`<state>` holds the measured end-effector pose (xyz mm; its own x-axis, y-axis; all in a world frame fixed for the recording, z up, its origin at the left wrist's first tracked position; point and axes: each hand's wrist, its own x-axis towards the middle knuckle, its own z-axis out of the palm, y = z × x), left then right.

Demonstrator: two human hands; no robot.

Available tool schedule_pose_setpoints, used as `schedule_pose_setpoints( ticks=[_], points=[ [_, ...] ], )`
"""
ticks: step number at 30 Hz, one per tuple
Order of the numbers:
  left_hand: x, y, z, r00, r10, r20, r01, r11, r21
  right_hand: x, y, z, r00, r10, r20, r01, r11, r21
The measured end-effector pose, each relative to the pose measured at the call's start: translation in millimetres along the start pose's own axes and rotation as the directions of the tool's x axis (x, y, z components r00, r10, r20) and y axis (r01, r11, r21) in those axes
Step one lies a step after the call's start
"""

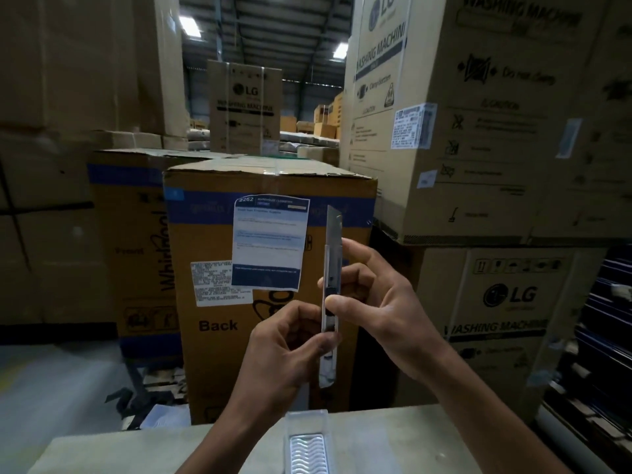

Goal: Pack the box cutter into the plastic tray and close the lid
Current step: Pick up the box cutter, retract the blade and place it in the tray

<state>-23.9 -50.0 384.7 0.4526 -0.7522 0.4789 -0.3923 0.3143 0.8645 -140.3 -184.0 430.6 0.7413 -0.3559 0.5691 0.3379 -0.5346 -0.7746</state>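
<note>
Head view: I hold the box cutter [330, 295] upright in mid-air above the tabletop [410, 439], blade extended upward. My left hand [284, 350] pinches the lower handle, fingers [309, 314] closed on it. My right hand [379, 302] grips the upper body, thumb on the slider. The plastic tray [307, 446] lies on the tabletop below, apart from the cutter. Cardboard cartons [270, 268] stand behind.
</note>
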Motion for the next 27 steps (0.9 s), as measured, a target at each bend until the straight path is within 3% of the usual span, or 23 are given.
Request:
schedule_pose_setpoints(
  ticks=[27],
  points=[
    [0.6,16.4,2.8,1.0,0.002,-0.004,-0.002,1.0,0.021,30.4,-37.2,-20.8,0.996,-0.081,-0.039,0.082,0.996,0.024]
  ],
)
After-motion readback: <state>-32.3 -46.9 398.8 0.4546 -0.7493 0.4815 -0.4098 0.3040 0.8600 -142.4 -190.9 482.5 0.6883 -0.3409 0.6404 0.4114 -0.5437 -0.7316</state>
